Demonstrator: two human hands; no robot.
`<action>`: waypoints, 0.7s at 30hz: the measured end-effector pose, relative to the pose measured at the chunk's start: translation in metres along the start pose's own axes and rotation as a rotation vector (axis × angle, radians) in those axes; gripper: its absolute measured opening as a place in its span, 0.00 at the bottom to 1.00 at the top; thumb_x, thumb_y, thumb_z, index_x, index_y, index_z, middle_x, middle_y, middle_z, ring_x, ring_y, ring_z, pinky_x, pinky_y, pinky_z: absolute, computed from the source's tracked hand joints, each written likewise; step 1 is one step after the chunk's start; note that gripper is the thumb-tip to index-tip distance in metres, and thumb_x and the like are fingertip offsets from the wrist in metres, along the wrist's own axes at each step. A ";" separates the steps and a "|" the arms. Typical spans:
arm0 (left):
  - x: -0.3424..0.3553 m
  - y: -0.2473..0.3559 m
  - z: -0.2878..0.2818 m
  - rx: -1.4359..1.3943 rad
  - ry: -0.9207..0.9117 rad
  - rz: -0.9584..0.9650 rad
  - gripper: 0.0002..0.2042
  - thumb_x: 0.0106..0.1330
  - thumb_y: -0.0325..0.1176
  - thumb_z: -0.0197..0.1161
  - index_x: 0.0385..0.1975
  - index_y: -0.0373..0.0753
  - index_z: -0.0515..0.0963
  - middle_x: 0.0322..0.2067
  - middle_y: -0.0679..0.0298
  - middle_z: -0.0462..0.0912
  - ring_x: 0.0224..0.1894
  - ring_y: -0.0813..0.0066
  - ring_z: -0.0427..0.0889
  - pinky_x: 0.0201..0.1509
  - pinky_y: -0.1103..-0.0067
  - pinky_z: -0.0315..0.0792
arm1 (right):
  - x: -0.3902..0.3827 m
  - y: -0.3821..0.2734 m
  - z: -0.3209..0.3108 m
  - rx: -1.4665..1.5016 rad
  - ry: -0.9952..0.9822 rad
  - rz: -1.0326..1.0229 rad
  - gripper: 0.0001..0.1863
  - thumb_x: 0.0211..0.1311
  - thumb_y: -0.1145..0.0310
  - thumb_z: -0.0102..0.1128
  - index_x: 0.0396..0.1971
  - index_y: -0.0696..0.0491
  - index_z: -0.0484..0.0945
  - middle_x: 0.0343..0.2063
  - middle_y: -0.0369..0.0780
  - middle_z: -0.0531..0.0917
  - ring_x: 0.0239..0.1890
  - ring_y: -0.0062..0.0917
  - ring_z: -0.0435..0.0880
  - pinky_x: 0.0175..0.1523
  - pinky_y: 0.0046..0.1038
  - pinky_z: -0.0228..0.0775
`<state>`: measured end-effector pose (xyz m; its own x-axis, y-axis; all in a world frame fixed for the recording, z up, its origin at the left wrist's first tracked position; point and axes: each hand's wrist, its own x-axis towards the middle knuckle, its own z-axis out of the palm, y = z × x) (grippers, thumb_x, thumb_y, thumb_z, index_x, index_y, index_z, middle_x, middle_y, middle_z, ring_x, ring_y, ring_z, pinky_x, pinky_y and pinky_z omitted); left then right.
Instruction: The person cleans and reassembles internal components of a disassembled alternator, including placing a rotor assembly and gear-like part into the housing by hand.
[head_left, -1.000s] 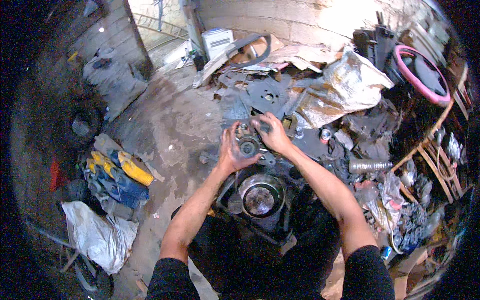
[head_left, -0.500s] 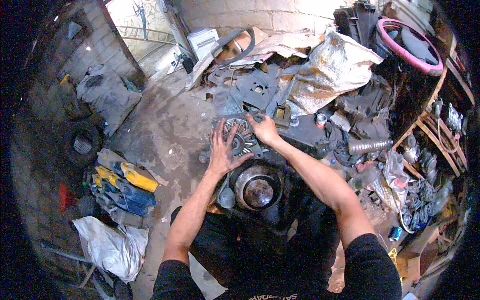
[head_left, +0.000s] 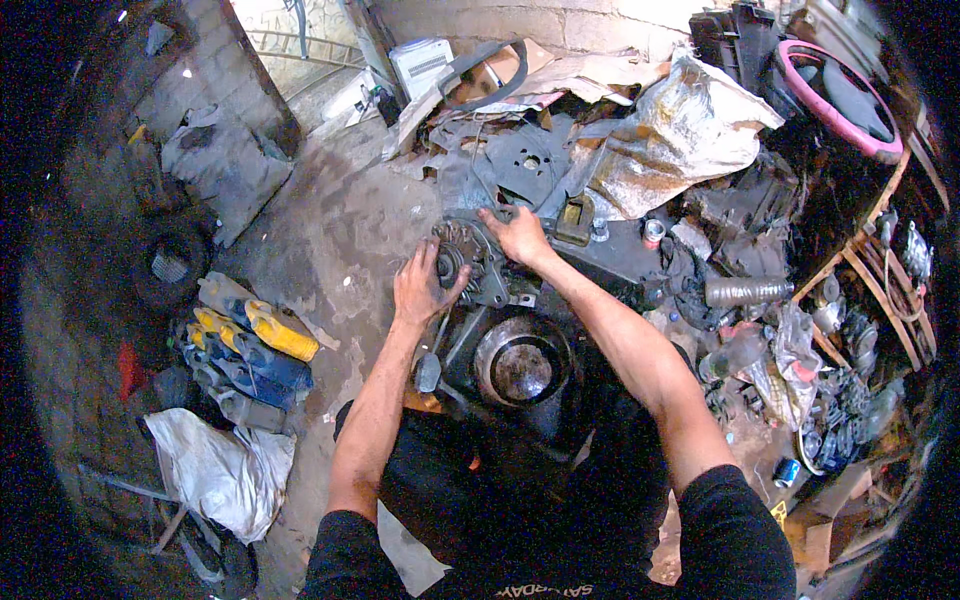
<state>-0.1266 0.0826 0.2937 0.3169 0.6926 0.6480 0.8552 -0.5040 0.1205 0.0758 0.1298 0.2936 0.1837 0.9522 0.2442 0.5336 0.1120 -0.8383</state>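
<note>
A round, greasy metal machine part (head_left: 486,270) with a finned ring and a hub rests on a dark work surface in front of me. My left hand (head_left: 422,285) curls around its left side, fingers and thumb against the hub. At its far right edge my right hand (head_left: 520,238) grips the rim, the fingertips partly hidden. Its hub side is turned toward my left hand. Closer to my body sits a round metal housing (head_left: 522,368) with a dark ring and a rusty disc inside. Left of that housing hangs a small grey piece (head_left: 428,373).
Beyond my hands are a dark plate with holes (head_left: 520,165), a dirty white sack (head_left: 680,140) and a small open metal box (head_left: 574,220). To the right lie a can (head_left: 653,234), bottles and scrap. Yellow-topped containers (head_left: 283,332) and a white bag (head_left: 228,475) lie left.
The metal part has been turned, so its hub faces left rather than up. My left hand has gone from spread over its top to curled around its side. The view has shifted slightly.
</note>
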 end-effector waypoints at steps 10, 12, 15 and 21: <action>0.007 -0.014 0.003 -0.007 0.189 -0.055 0.23 0.58 0.46 0.63 0.44 0.34 0.73 0.38 0.49 0.80 0.35 0.45 0.81 0.36 0.60 0.75 | -0.001 0.037 -0.081 -0.243 -0.197 -0.064 0.29 0.55 0.50 0.65 0.49 0.58 0.78 0.46 0.52 0.80 0.51 0.41 0.79 0.57 0.34 0.69; 0.010 -0.010 0.005 -0.056 0.103 -0.128 0.22 0.58 0.46 0.63 0.44 0.34 0.73 0.39 0.49 0.81 0.36 0.46 0.81 0.36 0.60 0.75 | -0.003 0.048 -0.096 -0.286 -0.273 -0.175 0.27 0.55 0.52 0.65 0.49 0.57 0.78 0.46 0.51 0.80 0.51 0.41 0.79 0.57 0.35 0.69; 0.015 -0.002 0.002 -0.080 0.059 -0.213 0.23 0.58 0.47 0.62 0.44 0.34 0.74 0.36 0.48 0.81 0.34 0.44 0.82 0.36 0.60 0.75 | -0.013 0.046 -0.096 -0.272 -0.287 -0.246 0.26 0.53 0.53 0.66 0.49 0.52 0.79 0.44 0.50 0.82 0.49 0.42 0.80 0.56 0.36 0.70; 0.033 -0.009 0.001 -0.079 -0.002 -0.376 0.23 0.59 0.51 0.60 0.38 0.34 0.78 0.31 0.45 0.82 0.33 0.45 0.82 0.37 0.59 0.75 | -0.026 0.039 -0.044 -0.661 -0.475 -0.322 0.29 0.48 0.54 0.68 0.50 0.52 0.77 0.44 0.50 0.81 0.48 0.43 0.80 0.55 0.40 0.72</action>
<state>-0.1230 0.1107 0.3133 -0.0119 0.8379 0.5457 0.8777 -0.2527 0.4072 0.1287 0.0972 0.2760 -0.3434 0.9367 0.0679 0.8967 0.3485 -0.2729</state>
